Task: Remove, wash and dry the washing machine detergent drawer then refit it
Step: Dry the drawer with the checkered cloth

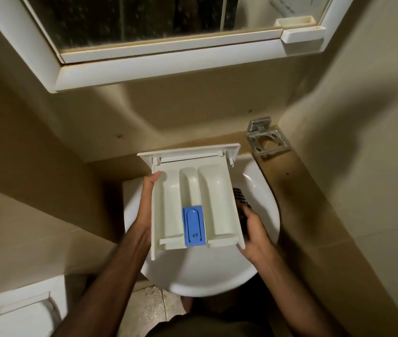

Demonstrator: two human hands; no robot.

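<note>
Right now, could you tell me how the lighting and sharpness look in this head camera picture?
Head view: dim, warm light; the detergent drawer is sharp. The right hand is motion-blurred, holding a dark brush that is hard to make out. Glare spots shine on the sink rim. Wide-angle distortion bends the mirror cabinet frame.
</note>
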